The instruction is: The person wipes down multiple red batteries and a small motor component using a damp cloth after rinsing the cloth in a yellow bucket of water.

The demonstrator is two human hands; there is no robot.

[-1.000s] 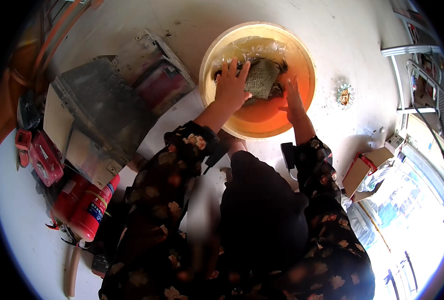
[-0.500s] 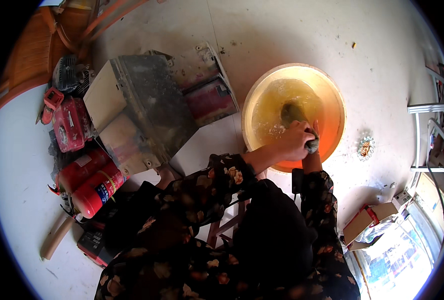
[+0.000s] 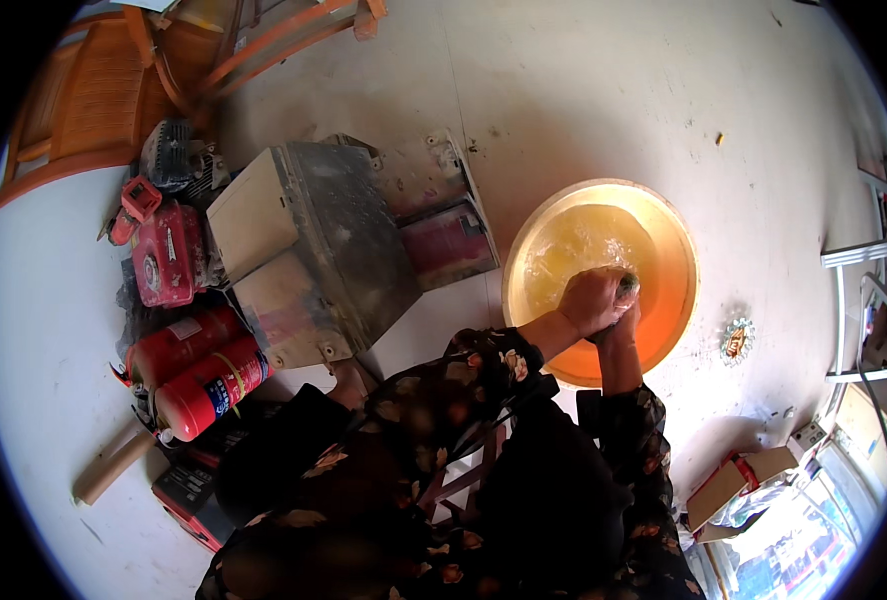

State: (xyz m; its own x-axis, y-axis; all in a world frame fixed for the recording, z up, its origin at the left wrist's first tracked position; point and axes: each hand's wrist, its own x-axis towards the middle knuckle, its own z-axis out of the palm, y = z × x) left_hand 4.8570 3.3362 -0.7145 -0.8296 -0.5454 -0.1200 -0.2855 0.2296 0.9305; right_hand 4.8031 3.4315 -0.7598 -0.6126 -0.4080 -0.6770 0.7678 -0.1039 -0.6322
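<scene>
- Two hands meet over an orange basin (image 3: 676, 300) that stands on the pale floor (image 3: 604, 90), right of centre in the view.
- Left hand (image 3: 589, 300): curled into a closed grip around a dark wad of cloth (image 3: 626, 287), of which only a small greenish end shows past the knuckles.
- Right hand (image 3: 624, 325): tucked under and behind the left hand, mostly hidden; it presses against the same wad, but whether its fingers are curled or spread cannot be told.
- Cloth: held above the near half of the basin; its size and kind are hard to make out.
- Basin interior: yellowish water with pale foam (image 3: 564, 255) toward the far left; the near rim is covered by the forearms.
- Floral sleeves (image 3: 484, 375): dark, patterned, entering from the lower edge and hiding the person's lap and part of a wooden stool (image 3: 454, 480).
- Floor drain (image 3: 736, 338): small and round, just right of the basin, its detail blurred.
- Grey metal box (image 3: 334, 240): lies left of the basin, with a dark red panel (image 3: 449, 245) between the two.
- Two red fire extinguishers (image 3: 204, 380) lie further left, near a red engine-like machine (image 3: 169, 250).
- Cardboard box (image 3: 739, 485): lower right, partly cut off by the dark rim of the lens.
</scene>
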